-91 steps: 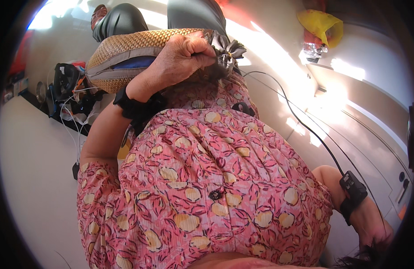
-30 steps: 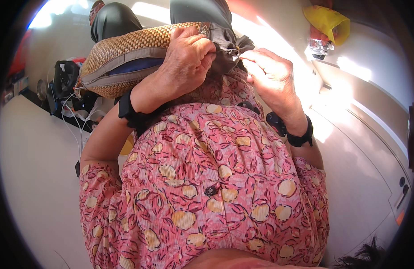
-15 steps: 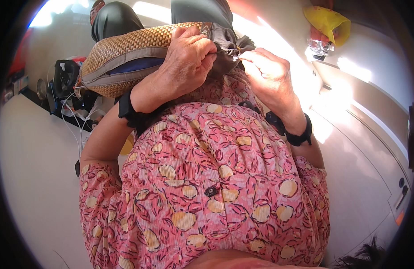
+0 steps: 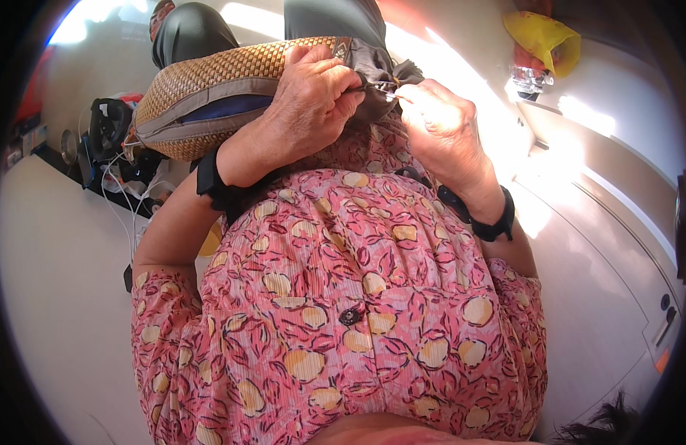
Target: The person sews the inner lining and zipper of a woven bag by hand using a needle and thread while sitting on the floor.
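Observation:
Across my lap lies a woven straw bolster pillow (image 4: 224,67), tan and brown with grey cloth trim. A long slit along its near side gapes and shows blue fabric (image 4: 228,109) inside. The right end is dark grey cloth (image 4: 369,55), gathered into a frill. Over this end my left hand (image 4: 309,100) is closed, its fingers pinching a thin dark cord (image 4: 374,85). My right hand (image 4: 445,133) pinches the cord's other side, close to a small shiny bit. The fingertips partly hide how the cord is tied or looped.
A yellow plastic bag (image 4: 547,41) and a clear container (image 4: 530,79) sit at the far right. To the left, a dark headset-like thing (image 4: 109,126) lies among white cables (image 4: 119,196) and clutter. White panels (image 4: 595,245) stand along my right side.
My right hand has shifted slightly left and turned a little. More of the cord shows between my hands. The pillow and my left hand stay nearly where they were.

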Available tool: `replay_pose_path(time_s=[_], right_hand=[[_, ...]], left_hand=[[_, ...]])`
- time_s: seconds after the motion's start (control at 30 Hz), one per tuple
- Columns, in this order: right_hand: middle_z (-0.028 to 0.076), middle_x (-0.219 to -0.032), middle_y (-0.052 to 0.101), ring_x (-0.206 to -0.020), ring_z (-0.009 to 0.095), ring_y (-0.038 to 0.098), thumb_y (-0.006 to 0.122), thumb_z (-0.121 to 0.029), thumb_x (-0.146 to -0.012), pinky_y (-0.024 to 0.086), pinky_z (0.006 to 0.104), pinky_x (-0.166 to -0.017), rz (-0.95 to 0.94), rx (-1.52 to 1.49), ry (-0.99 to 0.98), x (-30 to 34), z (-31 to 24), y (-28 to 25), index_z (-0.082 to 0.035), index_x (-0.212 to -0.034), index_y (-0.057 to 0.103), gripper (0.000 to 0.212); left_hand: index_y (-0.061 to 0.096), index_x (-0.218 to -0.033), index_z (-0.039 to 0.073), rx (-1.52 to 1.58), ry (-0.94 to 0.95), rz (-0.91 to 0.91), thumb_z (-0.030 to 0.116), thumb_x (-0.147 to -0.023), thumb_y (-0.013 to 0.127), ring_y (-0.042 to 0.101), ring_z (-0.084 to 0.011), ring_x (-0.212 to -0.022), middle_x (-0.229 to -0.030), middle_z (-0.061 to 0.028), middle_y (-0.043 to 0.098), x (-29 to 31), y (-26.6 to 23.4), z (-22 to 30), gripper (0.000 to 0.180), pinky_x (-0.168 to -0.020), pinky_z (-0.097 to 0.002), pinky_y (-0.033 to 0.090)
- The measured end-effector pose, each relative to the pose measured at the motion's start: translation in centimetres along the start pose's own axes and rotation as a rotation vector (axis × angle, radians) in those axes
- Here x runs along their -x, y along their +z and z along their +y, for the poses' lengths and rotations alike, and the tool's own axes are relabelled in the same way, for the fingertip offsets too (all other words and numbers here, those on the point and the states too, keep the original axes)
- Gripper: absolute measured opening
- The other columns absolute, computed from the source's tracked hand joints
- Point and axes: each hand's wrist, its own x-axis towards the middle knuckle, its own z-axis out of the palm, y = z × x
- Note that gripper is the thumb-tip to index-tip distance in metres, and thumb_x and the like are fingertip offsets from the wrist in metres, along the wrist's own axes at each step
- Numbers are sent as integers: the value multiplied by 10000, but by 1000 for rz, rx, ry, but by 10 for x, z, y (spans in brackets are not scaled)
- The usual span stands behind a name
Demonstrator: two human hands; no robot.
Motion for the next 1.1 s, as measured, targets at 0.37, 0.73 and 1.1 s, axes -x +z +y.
replay_pose_path(time_s=[0.37,0.73,1.1], right_hand=[[122,-687,524,-585,299,579,592,6,-675,490,369,-523,51,48,139,-3,-18,7,-22,-752,531,102],[132,-732,562,-572,262,596,620,-10,-653,485,337,-492,140,69,102,-3,-22,20,46,-963,582,317],[107,-716,519,-576,239,569,604,-26,-656,465,324,-477,185,100,69,-8,-20,31,25,-913,559,267]], left_hand=[[601,-793,47,5,55,22,41,-726,677,497,-234,-711,-684,-44,556,1,0,-2,101,-752,-351,354],[613,-794,66,71,127,171,-5,-672,701,556,-249,-678,-698,-45,589,2,-3,-1,166,-760,-372,375],[595,-823,50,110,153,215,-34,-681,697,546,-261,-658,-678,-52,577,3,-3,-3,193,-709,-378,404]])
